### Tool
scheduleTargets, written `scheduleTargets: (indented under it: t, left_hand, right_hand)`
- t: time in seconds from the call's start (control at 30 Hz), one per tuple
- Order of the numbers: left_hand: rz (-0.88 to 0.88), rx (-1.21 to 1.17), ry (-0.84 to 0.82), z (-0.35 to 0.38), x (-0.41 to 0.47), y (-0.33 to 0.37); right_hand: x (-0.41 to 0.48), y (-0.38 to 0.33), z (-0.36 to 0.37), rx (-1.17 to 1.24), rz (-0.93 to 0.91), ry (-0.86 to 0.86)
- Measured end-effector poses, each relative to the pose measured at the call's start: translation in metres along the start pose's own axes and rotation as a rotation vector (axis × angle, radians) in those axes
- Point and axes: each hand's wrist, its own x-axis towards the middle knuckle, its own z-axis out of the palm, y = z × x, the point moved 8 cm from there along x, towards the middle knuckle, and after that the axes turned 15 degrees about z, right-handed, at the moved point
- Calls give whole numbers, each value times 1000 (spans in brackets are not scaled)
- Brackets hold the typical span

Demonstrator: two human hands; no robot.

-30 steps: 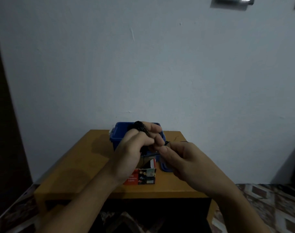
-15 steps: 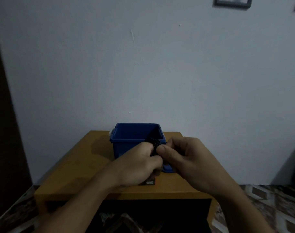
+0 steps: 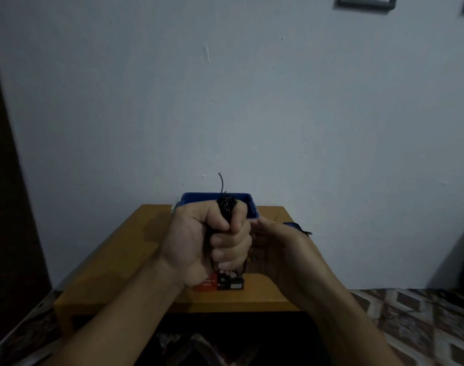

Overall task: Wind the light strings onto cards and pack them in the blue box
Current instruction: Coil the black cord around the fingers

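1. Fingers [image 3: 232, 248] of left hand [image 3: 196, 241]: curled tight round the light string bundle [image 3: 226, 207], thumb laid across the front. Full fist grip, dark coil upright, its top poking out above the knuckles.
2. Fingers of right hand [image 3: 278, 247]: turned away from the camera, just beside the left fist. Slack or pinching a strand: cannot tell.
3. Bundle position: held up in front of the blue box [image 3: 199, 195], not inside it. Loose tail [image 3: 220, 182] standing up off the top of the coil.
4. Below the fist: printed red card [image 3: 207, 283] near the front edge of the surface [image 3: 120, 262]. Dark strands apparently reaching down to it; resting there or hanging from the hand, unclear.
5. Beyond the right hand: blue piece [image 3: 291, 224], probably the box lid, with a dark wire end [image 3: 307, 233] beside it.
6. Judged stage: coil formed, tail unsecured, packing not yet done.
7. Risks:
   - Unwinding of the outer turns, given a springy wire and a free tail, on any easing of the fist.
   - Tail or hanging strands snagging on the box rim during lowering, dragging the box or the card off the surface.
   - Bulbs or thin wire crushed or kinked by so hard a squeeze.
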Motion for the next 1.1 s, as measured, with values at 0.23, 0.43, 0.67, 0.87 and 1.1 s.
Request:
scheduleTargets:
  t: [0.23,0.43,0.67,0.87,1.1]
  left_hand:
    - [21,-65,23,-5,-1,0]
    - [12,-98,15,-2,-2,-2]
    - [12,-94,12,-2,-2,-2]
    - [11,-95,17,-3,-2,-2]
    - [-8,-137,0,0,-2,-2]
  right_hand:
    - [0,3,28,29,39,-192]
    - [-1,9,28,-12,95,-221]
    - [-2,9,31,-31,103,-236]
    - [-1,9,30,-6,100,-239]
    - [2,6,24,-76,47,-193]
